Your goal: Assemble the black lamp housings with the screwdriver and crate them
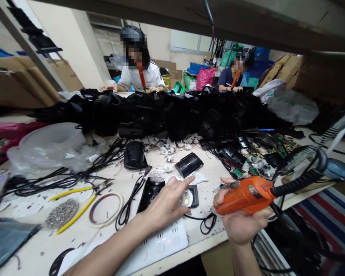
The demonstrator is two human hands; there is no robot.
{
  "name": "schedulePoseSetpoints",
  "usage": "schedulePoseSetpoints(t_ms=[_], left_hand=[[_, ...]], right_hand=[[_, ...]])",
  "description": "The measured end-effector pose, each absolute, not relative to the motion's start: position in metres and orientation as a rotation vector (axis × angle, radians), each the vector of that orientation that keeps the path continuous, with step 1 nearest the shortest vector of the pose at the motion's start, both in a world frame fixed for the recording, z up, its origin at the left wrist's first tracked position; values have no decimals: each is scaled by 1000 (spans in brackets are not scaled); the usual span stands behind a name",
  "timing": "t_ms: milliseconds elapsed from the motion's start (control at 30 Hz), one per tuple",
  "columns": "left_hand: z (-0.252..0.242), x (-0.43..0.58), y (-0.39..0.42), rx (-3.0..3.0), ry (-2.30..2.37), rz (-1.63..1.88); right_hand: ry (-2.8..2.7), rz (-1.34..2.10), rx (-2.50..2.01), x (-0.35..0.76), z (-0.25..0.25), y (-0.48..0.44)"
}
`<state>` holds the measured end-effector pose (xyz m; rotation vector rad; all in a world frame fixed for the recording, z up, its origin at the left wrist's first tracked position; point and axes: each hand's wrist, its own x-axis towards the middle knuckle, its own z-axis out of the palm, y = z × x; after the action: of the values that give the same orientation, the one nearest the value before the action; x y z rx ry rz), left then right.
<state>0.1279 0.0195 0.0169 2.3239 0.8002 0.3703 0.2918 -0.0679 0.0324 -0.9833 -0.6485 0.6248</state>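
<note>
- Head view: from far off, I see the right hand point(241, 226) wrapped around an orange electric screwdriver point(244, 195), with thumb and fingers closed on its body.
- Its front end points left, held to the side, I think to keep the middle free.
- A black cord point(297, 186) comes out the back. A metal spring point(337, 124) hangs near it, maybe to take some weight.
- The left hand point(166, 197) is low, first finger stretched out. Its thumb is by a clear round lens point(186, 198) with a yellow dot. I cannot tell if it grips the lens or just steadies it.
- A black square frame point(195, 196) is at the lens; I cannot tell if the lens sits inside.
- Just behind lies a black plastic shell point(189, 165), near small white parts point(169, 147), I guess for easy reach.
- Off to the left are a tape roll point(120, 205), yellow-handled pliers point(80, 210) and silver screws point(62, 214), all heaped together.
- Past a big black pile point(172, 111), two people sit with orange tools point(142, 74) too.
</note>
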Motion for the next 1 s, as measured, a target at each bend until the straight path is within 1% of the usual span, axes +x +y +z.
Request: schedulePoseSetpoints(t_ms=[133,233,367,467,600,733,800,1000], left_hand=[[18,134,19,2377,794,244],[17,135,18,2390,789,219],[16,134,19,2395,789,268],[16,132,20,2360,767,373],[13,134,21,2105,848,537],[6,140,19,1642,957,576],[3,143,18,1560,979,592],[1,142,18,1851,1021,616]], right_hand=[[-635,635,-1018,292,35,-68],[-627,635,-1021,292,37,-69],[-626,625,-1017,293,36,-69],[-646,603,-1012,293,33,-70],[-656,588,-1006,293,31,-70],[-660,579,-1003,292,31,-70],[-657,573,-1006,291,31,-70],[-663,588,-1008,290,32,-71]])
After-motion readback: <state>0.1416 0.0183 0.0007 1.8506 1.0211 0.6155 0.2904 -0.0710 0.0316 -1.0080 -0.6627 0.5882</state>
